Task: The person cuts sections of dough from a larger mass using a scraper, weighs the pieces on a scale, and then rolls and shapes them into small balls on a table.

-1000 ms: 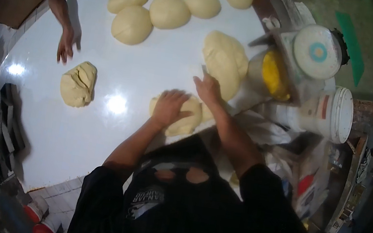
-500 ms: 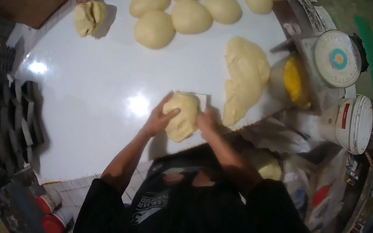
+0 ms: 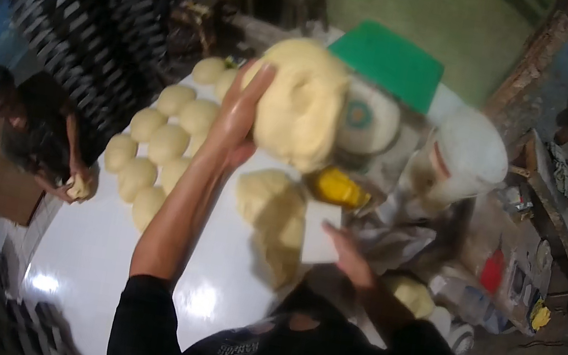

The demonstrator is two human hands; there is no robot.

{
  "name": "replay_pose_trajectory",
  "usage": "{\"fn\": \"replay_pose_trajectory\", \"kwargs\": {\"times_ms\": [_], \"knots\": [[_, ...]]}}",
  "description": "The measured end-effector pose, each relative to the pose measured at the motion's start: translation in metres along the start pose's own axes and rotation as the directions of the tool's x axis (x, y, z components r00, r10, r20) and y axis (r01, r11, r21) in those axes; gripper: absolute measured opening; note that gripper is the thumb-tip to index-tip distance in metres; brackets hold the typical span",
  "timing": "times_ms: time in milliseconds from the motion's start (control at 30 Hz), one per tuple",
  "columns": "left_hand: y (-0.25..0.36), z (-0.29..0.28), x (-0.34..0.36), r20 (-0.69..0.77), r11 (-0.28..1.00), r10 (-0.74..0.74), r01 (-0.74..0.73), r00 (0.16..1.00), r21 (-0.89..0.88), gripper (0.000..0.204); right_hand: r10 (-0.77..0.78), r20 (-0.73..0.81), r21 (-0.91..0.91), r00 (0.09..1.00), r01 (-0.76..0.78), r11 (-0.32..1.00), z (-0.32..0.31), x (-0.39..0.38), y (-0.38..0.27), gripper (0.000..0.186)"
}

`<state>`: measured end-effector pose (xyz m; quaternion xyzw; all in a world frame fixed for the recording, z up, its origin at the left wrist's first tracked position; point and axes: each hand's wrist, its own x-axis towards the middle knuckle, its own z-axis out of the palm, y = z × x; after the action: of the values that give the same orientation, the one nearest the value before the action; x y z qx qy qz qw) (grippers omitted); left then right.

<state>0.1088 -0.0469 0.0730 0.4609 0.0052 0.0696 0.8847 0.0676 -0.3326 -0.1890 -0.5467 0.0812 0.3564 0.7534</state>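
Raised over the table, my left hand (image 3: 239, 107) grips a large lump of pale yellow dough (image 3: 295, 105), held up in front of the round scale (image 3: 364, 116). My right hand (image 3: 347, 247) is closed on a flat white rectangular scraper (image 3: 316, 235). Just left of the scraper, a loose mass of dough (image 3: 259, 196) lies on the white table (image 3: 87, 250). Beyond that sits a container (image 3: 338, 186) with yellow contents. Several smooth dough balls (image 3: 168, 146) rest at the middle left of the table, some partly hidden behind my left arm.
At left another person (image 3: 39, 131) handles a piece of dough (image 3: 78, 186). Stacked dark racks (image 3: 80, 11) stand at upper left, a green board (image 3: 384, 60) behind the scale, a white bucket (image 3: 470, 151) to the right, cluttered shelves (image 3: 552, 220) beyond.
My left hand has lifted the dough from the table's front edge up toward the scale. The scraper now shows in my right hand. The view has swung; the other person moved their dough.
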Motion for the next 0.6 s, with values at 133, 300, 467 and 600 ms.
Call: {"fn": "replay_pose_trajectory", "kwargs": {"times_ms": [133, 300, 467, 600], "knots": [[-0.023, 0.096, 0.156, 0.167, 0.99, 0.007, 0.016, 0.986, -0.137, 0.063, -0.317, 0.046, -0.062, 0.947, 0.319, 0.946, -0.042, -0.034, 0.002, 0.043], [-0.082, 0.126, 0.258, -0.063, 0.998, 0.056, -0.055, 0.996, 0.007, 0.053, -0.446, 0.135, -0.448, 0.885, 0.456, 0.769, -0.116, 0.032, 0.103, 0.05], [-0.046, 0.104, 0.244, 0.219, -0.089, 0.185, -0.205, 0.958, 0.975, 0.071, -0.171, -0.148, -0.103, 0.974, 0.156, 0.982, -0.103, 0.01, 0.062, 0.029], [0.001, 0.034, 0.18, 0.31, -0.252, 0.518, -0.204, 0.797, 0.946, 0.071, -0.066, -0.301, -0.266, 0.951, -0.017, 0.964, -0.064, -0.03, 0.005, 0.033]]}}
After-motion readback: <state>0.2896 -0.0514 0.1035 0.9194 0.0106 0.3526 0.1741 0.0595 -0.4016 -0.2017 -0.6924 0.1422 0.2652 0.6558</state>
